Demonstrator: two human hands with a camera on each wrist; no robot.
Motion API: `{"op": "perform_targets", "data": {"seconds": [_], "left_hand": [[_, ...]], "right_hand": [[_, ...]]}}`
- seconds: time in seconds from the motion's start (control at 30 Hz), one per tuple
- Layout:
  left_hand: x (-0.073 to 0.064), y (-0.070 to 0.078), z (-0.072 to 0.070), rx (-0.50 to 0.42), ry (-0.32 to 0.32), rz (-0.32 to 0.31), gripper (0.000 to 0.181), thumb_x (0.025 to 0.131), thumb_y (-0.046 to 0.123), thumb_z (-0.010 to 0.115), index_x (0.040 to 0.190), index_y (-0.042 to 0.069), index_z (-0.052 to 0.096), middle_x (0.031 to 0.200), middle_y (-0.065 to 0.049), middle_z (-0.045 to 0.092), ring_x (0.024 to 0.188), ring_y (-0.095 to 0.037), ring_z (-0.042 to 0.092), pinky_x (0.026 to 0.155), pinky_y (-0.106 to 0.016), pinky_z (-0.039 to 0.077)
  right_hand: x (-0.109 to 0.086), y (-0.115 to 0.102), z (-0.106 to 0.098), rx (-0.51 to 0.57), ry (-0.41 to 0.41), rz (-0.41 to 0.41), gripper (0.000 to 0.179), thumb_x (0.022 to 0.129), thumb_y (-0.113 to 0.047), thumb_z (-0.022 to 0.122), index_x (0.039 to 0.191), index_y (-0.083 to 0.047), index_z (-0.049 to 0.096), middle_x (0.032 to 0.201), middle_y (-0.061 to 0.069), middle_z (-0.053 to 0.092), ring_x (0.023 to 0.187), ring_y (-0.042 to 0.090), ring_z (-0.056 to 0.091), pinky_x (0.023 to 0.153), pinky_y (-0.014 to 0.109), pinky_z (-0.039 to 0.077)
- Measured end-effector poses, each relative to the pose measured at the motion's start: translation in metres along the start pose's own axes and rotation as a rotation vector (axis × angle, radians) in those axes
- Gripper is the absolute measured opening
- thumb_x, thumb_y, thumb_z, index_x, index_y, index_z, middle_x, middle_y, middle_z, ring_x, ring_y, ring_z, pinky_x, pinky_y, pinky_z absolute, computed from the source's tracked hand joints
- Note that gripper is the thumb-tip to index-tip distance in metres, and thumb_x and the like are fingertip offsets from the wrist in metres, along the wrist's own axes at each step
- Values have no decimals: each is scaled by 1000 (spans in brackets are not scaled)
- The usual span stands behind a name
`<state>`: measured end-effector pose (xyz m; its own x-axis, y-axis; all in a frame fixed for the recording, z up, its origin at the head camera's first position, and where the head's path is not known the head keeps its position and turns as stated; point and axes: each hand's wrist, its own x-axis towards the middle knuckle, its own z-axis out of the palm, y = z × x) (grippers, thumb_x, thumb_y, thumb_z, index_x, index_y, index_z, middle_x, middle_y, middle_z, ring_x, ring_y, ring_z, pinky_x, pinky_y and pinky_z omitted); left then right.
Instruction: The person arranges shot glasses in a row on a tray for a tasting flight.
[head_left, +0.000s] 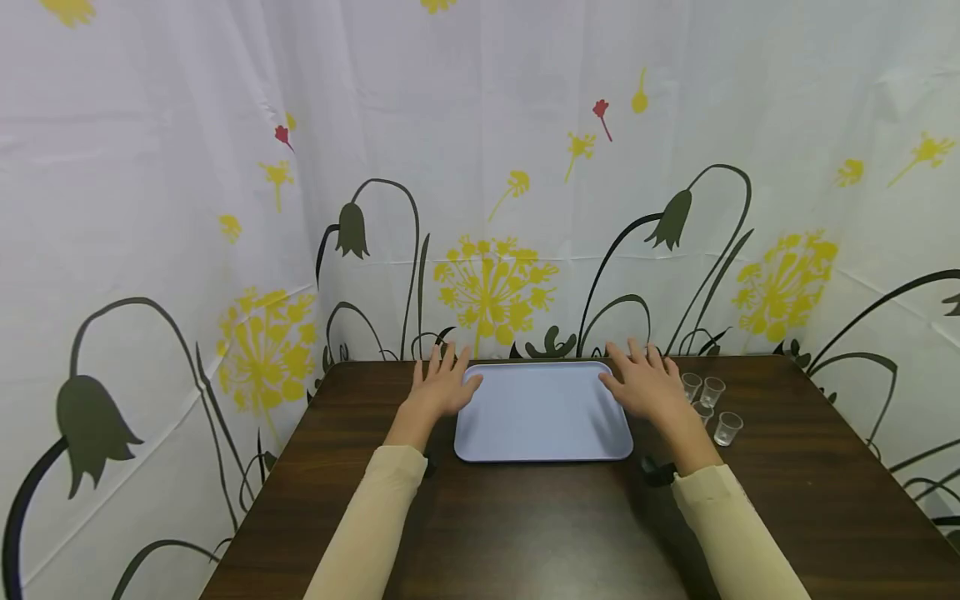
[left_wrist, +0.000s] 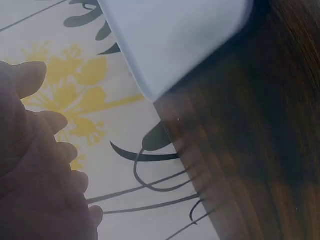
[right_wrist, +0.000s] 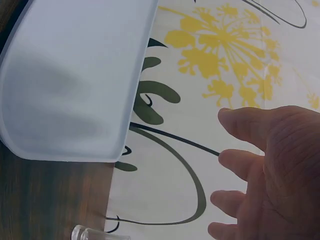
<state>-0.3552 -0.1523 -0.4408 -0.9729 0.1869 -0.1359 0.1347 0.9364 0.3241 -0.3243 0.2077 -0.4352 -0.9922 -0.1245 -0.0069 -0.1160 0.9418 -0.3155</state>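
A pale blue-white rectangular tray (head_left: pixel 543 417) with a raised rim lies flat near the far edge of the table. Over its left side hovers my left hand (head_left: pixel 438 390), fingers spread and holding nothing. My right hand (head_left: pixel 647 385) is spread out likewise by the tray's right side, also with nothing in it. Both wrist views show a gap between the tray (right_wrist: pixel 70 75) and the fingers of the right hand (right_wrist: pixel 280 170), and between the tray (left_wrist: pixel 175 40) and the left hand (left_wrist: pixel 40 160). Several small clear cups (head_left: pixel 728 428) stand just right of the right hand.
The dark wooden table (head_left: pixel 510 533) stretches toward me and to both sides. A white curtain (head_left: pixel 480 125) with yellow and green flower prints hangs behind the table and along its sides. One clear cup (right_wrist: pixel 95 234) shows at the bottom of the right wrist view.
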Motion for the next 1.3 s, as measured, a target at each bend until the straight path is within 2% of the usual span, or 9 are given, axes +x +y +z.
{"op": "perform_targets", "data": {"seconds": [0.23, 0.5, 0.7, 0.83, 0.93, 1.0, 1.1, 1.2, 1.3], "left_hand": [[-10, -1, -13, 27, -6, -14, 74, 114, 55, 31, 175, 22, 6, 182, -8, -11, 167, -36, -16, 131, -63, -11], [-9, -5, -20, 6, 16, 4, 76, 114, 56, 32, 175, 22, 4, 182, -10, -9, 168, -37, -13, 131, -65, -10], [-21, -4, -8, -112, 125, 49, 74, 113, 47, 44, 175, 20, 14, 182, -15, 3, 166, -45, 13, 130, -69, 10], [-28, -7, 3, -174, 165, 51, 71, 112, 43, 49, 173, 18, 22, 178, -21, 19, 160, -48, 29, 126, -69, 24], [-33, -12, 11, -228, 150, 33, 66, 112, 43, 50, 170, 15, 33, 153, -21, 53, 136, -40, 58, 112, -62, 45], [-37, -18, 16, -261, 136, 6, 62, 112, 42, 50, 166, 14, 40, 128, -15, 66, 109, -32, 67, 93, -53, 53], [-42, -27, 24, -290, 118, -32, 56, 112, 39, 51, 162, 13, 47, 101, -5, 66, 81, -22, 60, 72, -42, 48], [-44, -34, 32, -296, 96, -48, 55, 112, 39, 51, 161, 13, 48, 101, -2, 65, 78, -18, 57, 69, -37, 44], [-44, -36, 38, -312, 74, -32, 55, 112, 38, 52, 160, 13, 49, 104, -3, 66, 79, -19, 58, 70, -38, 45]], "right_hand": [[2, -1, 4, -10, 5, -8, 72, 112, -53, 45, 173, -21, 25, 178, 28, 13, 163, 57, 4, 126, 76, 6], [4, -5, 6, -17, 40, -20, 70, 112, -50, 47, 172, -20, 27, 178, 26, 16, 163, 56, 7, 127, 75, 7], [-9, -2, 5, -22, 130, -44, 67, 111, -47, 52, 169, -19, 36, 176, 25, 24, 162, 53, 17, 125, 75, 15], [-23, 3, 0, -7, 196, -60, 64, 109, -43, 56, 166, -17, 42, 173, 26, 33, 160, 52, 24, 122, 74, 20], [-36, 6, -7, 2, 235, -61, 61, 108, -39, 59, 162, -14, 47, 168, 26, 41, 155, 52, 33, 119, 75, 24], [-43, 8, -13, 2, 255, -65, 58, 108, -39, 60, 159, -13, 51, 165, 25, 45, 152, 51, 38, 117, 76, 28], [-51, 11, -21, 4, 266, -63, 55, 108, -40, 60, 156, -12, 55, 160, 25, 51, 147, 52, 44, 114, 76, 32], [-57, 17, -29, 16, 262, -52, 55, 109, -42, 60, 152, -9, 58, 154, 26, 58, 140, 52, 51, 110, 76, 35], [-63, 27, -36, 38, 241, -16, 55, 108, -44, 60, 150, -8, 60, 140, 24, 68, 120, 46, 65, 93, 68, 50]]}}
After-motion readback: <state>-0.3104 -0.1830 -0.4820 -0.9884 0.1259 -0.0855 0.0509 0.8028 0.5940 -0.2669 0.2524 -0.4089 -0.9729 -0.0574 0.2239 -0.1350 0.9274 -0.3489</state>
